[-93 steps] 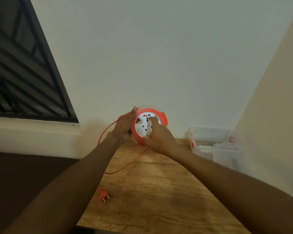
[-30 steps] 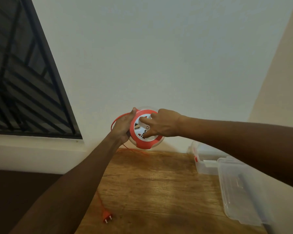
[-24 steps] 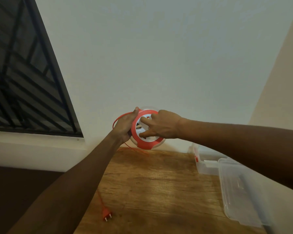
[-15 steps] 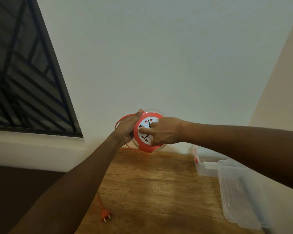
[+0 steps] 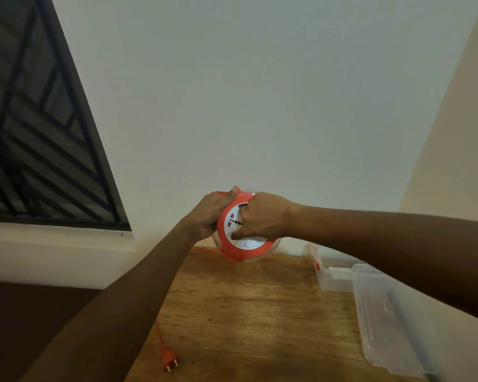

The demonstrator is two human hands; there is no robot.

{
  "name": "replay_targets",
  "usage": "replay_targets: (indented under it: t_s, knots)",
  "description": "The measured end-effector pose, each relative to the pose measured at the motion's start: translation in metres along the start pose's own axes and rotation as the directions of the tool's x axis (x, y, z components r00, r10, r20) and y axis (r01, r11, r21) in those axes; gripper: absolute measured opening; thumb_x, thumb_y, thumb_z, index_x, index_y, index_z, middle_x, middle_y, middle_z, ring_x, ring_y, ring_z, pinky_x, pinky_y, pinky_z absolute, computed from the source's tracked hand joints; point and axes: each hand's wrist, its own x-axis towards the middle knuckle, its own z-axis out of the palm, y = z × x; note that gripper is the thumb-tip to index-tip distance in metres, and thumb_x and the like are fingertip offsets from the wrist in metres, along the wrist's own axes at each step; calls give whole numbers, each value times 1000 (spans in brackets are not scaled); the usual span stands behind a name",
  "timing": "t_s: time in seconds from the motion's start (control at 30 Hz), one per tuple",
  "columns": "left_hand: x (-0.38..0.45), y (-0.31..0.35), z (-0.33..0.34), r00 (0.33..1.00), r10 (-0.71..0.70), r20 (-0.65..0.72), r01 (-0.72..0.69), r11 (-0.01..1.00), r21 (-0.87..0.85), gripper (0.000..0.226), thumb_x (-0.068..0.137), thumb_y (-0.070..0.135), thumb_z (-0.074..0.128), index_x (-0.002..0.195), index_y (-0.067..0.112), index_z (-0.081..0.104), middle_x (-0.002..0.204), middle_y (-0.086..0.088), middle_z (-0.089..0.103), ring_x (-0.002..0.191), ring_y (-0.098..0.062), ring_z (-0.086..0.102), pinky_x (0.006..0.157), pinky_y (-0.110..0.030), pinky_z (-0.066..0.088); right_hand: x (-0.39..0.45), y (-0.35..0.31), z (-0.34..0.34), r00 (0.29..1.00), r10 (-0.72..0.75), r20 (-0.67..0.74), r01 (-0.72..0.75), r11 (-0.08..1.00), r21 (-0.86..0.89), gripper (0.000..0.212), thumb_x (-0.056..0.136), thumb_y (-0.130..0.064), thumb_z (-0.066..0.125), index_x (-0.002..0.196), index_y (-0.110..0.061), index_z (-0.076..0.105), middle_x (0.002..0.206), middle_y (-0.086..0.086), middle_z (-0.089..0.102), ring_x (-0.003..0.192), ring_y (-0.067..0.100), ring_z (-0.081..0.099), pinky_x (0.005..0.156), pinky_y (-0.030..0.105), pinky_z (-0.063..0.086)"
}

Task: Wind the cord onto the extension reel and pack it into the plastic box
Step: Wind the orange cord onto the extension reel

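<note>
A round orange and white extension reel is held in the air above the far end of the wooden table. My left hand grips its left rim, thumb on top. My right hand lies curled on the white socket face with fingers hooked into it. A thin orange cord runs down under my left forearm to the orange plug lying on the table near the front edge. The clear plastic box stands at the right against the wall.
A clear plastic lid lies on the table's right side, in front of the box. White walls meet in a corner at the right. A dark barred window fills the upper left. The floor left of the table is dark.
My right hand has turned on the reel's face and the face has rotated with it. The plug has slid a little along the table. The reel sits slightly lower and to the right.
</note>
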Motion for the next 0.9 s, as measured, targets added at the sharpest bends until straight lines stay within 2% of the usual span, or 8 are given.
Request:
replay_targets:
  t_s: [0.13,0.33,0.43,0.5,0.6,0.67,0.73,0.9]
  knots:
    - [-2,-6,2,995,81,-66,-86,993,-80,62,77,66,63,120,22,70,108,-4,82,92,-29,80,77,-42,66,2,-11,9,952,292,-91,-268,939,214,78,76,-40,82,144,-25,46,134,11,60,116,34,62,91,50,53]
    - [-3,-18,10,977,131,-166,-150,983,-104,60,74,70,66,113,25,73,106,-3,82,91,-29,81,73,-42,67,19,-46,34,789,613,-40,-496,674,548,82,73,-42,84,144,-33,43,134,14,60,112,35,63,87,52,55]
    - [-3,-22,19,968,121,-219,-155,977,-145,54,78,68,65,111,25,74,104,-1,83,93,-30,80,79,-45,67,28,-64,37,571,816,94,-575,315,755,74,81,-44,75,146,-39,39,133,10,61,111,33,64,85,47,56]
    - [-4,-22,28,954,127,-272,-176,971,-165,40,90,61,64,107,27,75,100,3,83,92,-27,81,77,-42,67,34,-72,32,331,898,288,-512,-85,855,68,87,-49,65,148,-39,37,138,2,59,116,28,61,90,44,54]
    - [-5,-23,45,934,173,-314,-223,966,-130,27,98,51,61,101,29,76,94,7,83,87,-21,81,68,-35,66,42,-82,21,105,734,671,-26,-672,740,62,91,-49,62,147,-35,41,147,-2,50,127,25,52,99,41,48]
    - [-8,-26,52,931,179,-317,-226,967,-118,24,99,49,61,99,30,75,87,12,83,82,-16,81,60,-28,63,45,-87,13,113,550,828,311,-811,496,55,96,-34,61,148,-33,42,146,1,50,122,24,54,95,38,52]
    - [-10,-28,54,934,177,-312,-222,968,-114,23,100,48,60,97,30,74,83,16,82,78,-13,81,56,-23,61,45,-88,7,169,448,878,433,-834,342,56,97,-22,60,149,-32,40,144,4,50,115,25,55,91,39,57]
    - [-8,-22,49,950,155,-272,-197,971,-135,27,99,49,61,101,27,77,90,7,84,83,-20,81,63,-31,64,32,-85,12,332,528,782,211,-849,484,83,89,-21,69,155,-32,22,150,2,41,122,28,51,81,36,60]
